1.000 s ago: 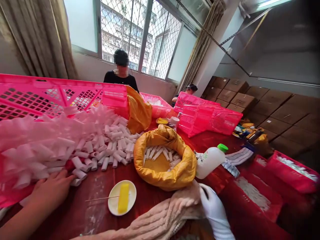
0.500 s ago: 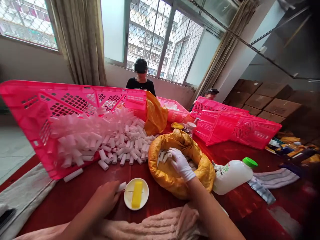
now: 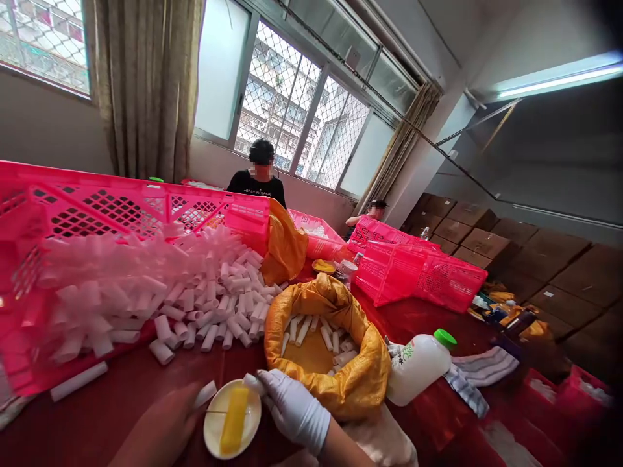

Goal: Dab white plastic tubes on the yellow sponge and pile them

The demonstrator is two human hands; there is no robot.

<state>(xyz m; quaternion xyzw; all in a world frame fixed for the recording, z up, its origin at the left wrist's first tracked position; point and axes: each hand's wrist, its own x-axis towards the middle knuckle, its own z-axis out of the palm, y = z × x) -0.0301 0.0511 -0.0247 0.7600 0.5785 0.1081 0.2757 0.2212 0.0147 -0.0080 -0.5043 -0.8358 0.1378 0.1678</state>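
My left hand, bare and partly blurred, is closed around a short white tube at the left edge of a small white dish. A yellow block lies in the dish, and a thin stick reaches from beside my left hand to it. In a white glove, my right hand pinches another white tube over the dish's upper right rim. Just beyond it, a yellow sack with a rolled rim holds several white tubes.
A large heap of white tubes spills from a pink crate at left, with one loose tube in front. A green-capped white jug and cloths lie at right. Two people sit beyond, near more pink crates.
My right hand has come out of the sack toward me and left, bringing a white tube to the dish. My left hand stays beside the dish. The view has shifted right and up.
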